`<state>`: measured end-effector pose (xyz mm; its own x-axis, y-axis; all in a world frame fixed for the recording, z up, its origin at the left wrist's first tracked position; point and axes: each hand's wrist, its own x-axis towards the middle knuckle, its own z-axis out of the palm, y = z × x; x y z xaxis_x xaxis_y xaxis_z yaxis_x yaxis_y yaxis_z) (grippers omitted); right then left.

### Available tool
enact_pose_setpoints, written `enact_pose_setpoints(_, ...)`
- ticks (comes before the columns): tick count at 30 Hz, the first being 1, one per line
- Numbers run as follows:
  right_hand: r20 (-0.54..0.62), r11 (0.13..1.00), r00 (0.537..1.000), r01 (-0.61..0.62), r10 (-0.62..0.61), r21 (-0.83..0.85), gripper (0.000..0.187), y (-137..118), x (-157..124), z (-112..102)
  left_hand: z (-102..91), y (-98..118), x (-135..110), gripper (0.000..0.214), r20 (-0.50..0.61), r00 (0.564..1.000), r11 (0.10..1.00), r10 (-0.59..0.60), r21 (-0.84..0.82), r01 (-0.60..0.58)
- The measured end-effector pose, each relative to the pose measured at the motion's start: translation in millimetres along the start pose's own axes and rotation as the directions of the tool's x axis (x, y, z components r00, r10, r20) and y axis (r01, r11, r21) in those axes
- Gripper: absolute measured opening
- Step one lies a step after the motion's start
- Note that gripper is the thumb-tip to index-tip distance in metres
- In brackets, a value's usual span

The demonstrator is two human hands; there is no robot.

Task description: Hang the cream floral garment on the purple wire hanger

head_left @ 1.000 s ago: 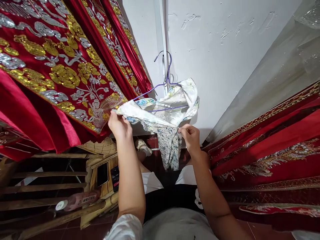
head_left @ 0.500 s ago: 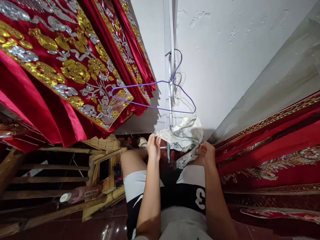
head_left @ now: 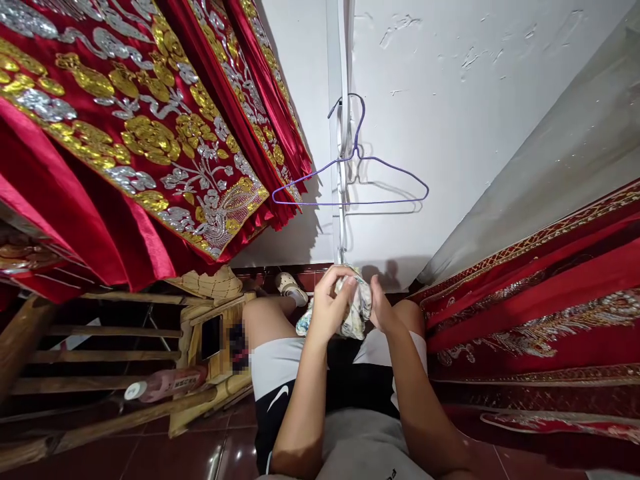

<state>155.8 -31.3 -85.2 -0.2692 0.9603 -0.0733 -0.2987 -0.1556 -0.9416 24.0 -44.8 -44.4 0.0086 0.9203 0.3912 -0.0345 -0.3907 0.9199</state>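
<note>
A white cloth with a printed pattern [head_left: 357,313] is bunched up between my hands, just above my knees. My left hand [head_left: 333,303] is closed around its upper left part, fingers curled over the top. On the other side, my right hand [head_left: 384,308] grips the right edge of the cloth; some of its fingers are hidden. A loose piece of the fabric hangs below my left wrist. Straight ahead, a purple hanger [head_left: 350,203] hangs bare from a white upright rail [head_left: 345,60].
Red garments with gold and silver embroidery [head_left: 150,143] hang at the left, and more red embroidered fabric [head_left: 545,320] at the right. Low on the left stands a bamboo rack [head_left: 105,360] with a pink bottle [head_left: 165,385] and a phone [head_left: 211,337]. A white wall [head_left: 425,120] is in front.
The cloth was spread between both hands and is now gathered into a bundle. My hands have come closer together. The purple hanger has swung round to face me more squarely.
</note>
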Motion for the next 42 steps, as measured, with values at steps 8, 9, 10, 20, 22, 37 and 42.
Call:
enact_pose_setpoints(8, 0.252, 0.938, 0.954, -0.072, 0.164, -0.339, 0.035, -38.7, 0.6, -2.7, -30.0, -27.7, -5.4, 0.029, -0.108, 0.994, 0.988, 0.018, 0.152, -0.002)
enact_pose_setpoints(9, 0.238, 0.932, 0.953, -0.094, 0.185, -0.349, 0.034, -45.6, 2.3, -2.3, -31.3, -34.1, -8.6, 0.032, -0.02, 0.999, 0.988, -0.029, 0.149, 0.032)
enact_pose_setpoints(10, 0.24, 0.926, 0.95, -0.102, 0.199, -0.364, 0.034, -53.0, 4.4, -2.5, -32.3, -40.9, -12.4, 0.035, 0.104, 0.99, 0.985, -0.09, 0.16, 0.072)
enact_pose_setpoints(20, 0.187, 0.572, 0.97, 0.243, -0.156, -0.783, 0.017, -135.6, 38.8, -23.7, -99.0, -66.6, -35.1, 0.056, 0.441, 0.657, 0.674, -0.611, 0.725, 0.141)
enact_pose_setpoints(22, 0.208, 0.539, 0.94, 0.327, -0.27, -0.776, 0.029, -139.0, 56.8, -25.7, -120.0, -53.9, -29.0, 0.053, 0.394, 0.715, 0.67, -0.578, 0.73, 0.139)
enact_pose_setpoints(37, 0.064, 0.538, 0.904, 0.307, -0.423, -0.785, 0.025, -124.6, 76.5, -72.6, -164.1, 21.4, 39.7, 0.025, 0.303, 0.924, 0.356, -0.232, 0.911, -0.209)
enact_pose_setpoints(42, -0.033, 0.468, 0.884, 0.215, -0.467, -0.857, 0.022, -151.7, 38.8, -81.6, -149.4, 67.1, 70.0, 0.019, 0.317, 0.947, 0.532, 0.043, 0.795, -0.291)
